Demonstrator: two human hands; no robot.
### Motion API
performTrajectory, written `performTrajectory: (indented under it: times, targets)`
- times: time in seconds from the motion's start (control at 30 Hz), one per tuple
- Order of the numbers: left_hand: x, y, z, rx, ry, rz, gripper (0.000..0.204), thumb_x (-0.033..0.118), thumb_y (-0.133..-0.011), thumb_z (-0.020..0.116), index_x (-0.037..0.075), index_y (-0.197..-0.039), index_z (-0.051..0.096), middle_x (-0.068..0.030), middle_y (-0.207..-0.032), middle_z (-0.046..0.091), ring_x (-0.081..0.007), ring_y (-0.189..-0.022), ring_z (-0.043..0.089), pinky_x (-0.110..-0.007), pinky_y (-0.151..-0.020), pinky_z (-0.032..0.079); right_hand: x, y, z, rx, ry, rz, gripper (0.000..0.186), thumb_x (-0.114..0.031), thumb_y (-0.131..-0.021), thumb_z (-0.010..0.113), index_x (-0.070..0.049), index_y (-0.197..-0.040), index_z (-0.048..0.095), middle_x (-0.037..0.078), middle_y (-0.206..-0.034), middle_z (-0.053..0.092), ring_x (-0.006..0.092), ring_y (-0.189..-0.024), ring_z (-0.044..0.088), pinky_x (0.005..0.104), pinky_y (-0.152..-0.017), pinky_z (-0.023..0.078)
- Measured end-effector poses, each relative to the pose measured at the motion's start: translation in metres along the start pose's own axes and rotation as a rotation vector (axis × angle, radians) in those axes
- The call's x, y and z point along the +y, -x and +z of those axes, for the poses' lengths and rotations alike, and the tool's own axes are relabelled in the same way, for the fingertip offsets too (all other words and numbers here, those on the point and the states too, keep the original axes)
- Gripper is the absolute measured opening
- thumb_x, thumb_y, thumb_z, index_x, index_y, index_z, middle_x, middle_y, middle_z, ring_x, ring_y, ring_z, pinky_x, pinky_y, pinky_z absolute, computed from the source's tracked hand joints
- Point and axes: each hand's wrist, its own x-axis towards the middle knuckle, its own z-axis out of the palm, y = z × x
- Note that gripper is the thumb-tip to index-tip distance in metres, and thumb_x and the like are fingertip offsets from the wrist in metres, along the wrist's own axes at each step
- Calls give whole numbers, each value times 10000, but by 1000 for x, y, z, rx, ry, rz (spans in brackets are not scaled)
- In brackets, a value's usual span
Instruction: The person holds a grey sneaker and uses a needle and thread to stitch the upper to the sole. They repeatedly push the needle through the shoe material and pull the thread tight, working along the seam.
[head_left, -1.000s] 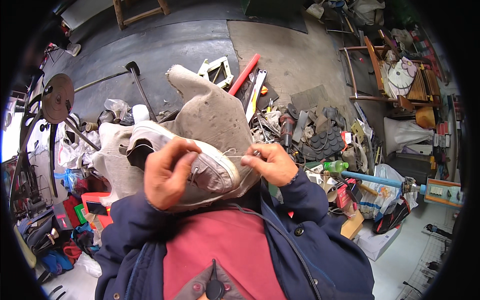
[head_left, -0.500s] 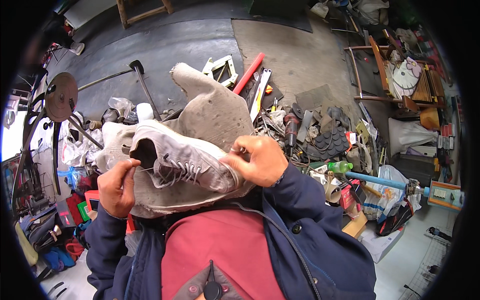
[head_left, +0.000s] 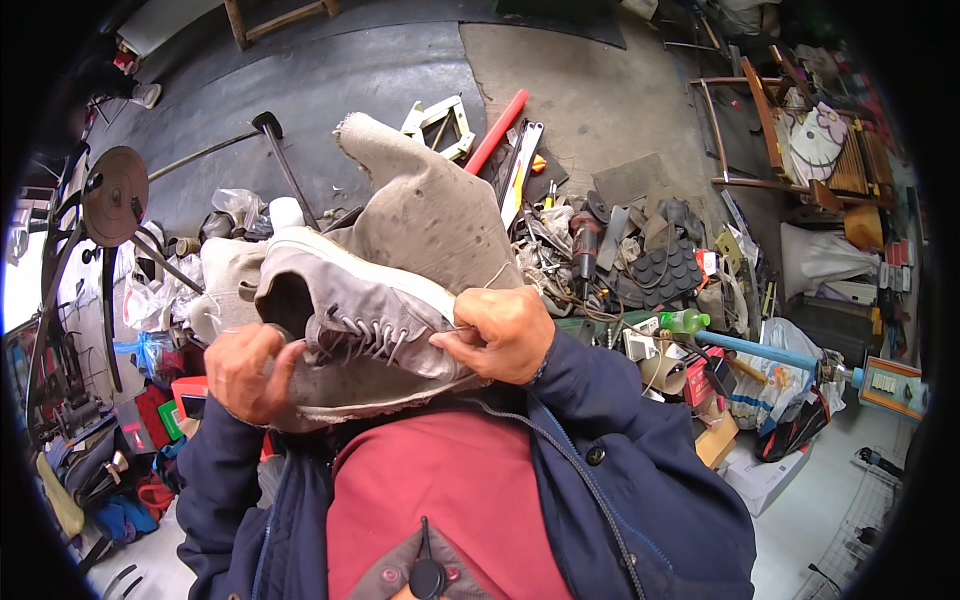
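A grey canvas shoe (head_left: 385, 290) with a white sole lies on its side across my lap, its dark opening to the left and its loose laces toward me. Under it spreads a thick, worn grey cloth (head_left: 435, 215). My right hand (head_left: 503, 333) pinches thumb against forefinger at the shoe's toe; something thin and dark shows at the fingertips, too small to name. A fine pale thread (head_left: 497, 274) curves up just above that hand. Beside the shoe's heel opening, my left hand (head_left: 250, 372) is curled and smeared by motion, so its grip is unclear.
Past the cloth lies a heap of tools and scraps with a red power tool (head_left: 585, 240) and a red bar (head_left: 497, 130). A round metal wheel (head_left: 115, 196) on a stand rises at the left. To the right are a green bottle (head_left: 683, 321) and wooden chair (head_left: 765, 130).
My left hand has drawn back a little lower, away from the thin strand it pinched by the opening. My right hand has shifted slightly left and down along the toe.
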Motion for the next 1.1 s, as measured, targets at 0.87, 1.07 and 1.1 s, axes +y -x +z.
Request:
performTrajectory:
  times: [0.87,1.07,1.1]
  targets:
    - [-26,-7,13,413,1774,-496,311,267,-1132,419,104,-867,439,26,-636,331,-102,-517,304,-299,-566,408,27,5,11,112,-130,-10,538,-220,-709,962,-95,-605,448,31,-531,452,193,-424,480,330,-416,346]
    - [-36,4,23,638,1641,-919,402,302,-1056,591,177,-723,404,73,-597,308,-65,-450,241,-269,-403,257,40,2,16,69,-170,-22,569,-222,-724,955,-121,-576,415,16,-510,428,185,-403,463,329,-404,334]
    - [-37,4,24,603,1608,-943,401,301,-1056,590,177,-723,405,74,-598,315,-64,-450,249,-268,-403,261,40,1,17,68,-162,-30,570,-222,-723,956,-121,-577,414,15,-508,428,185,-401,463,330,-403,334]
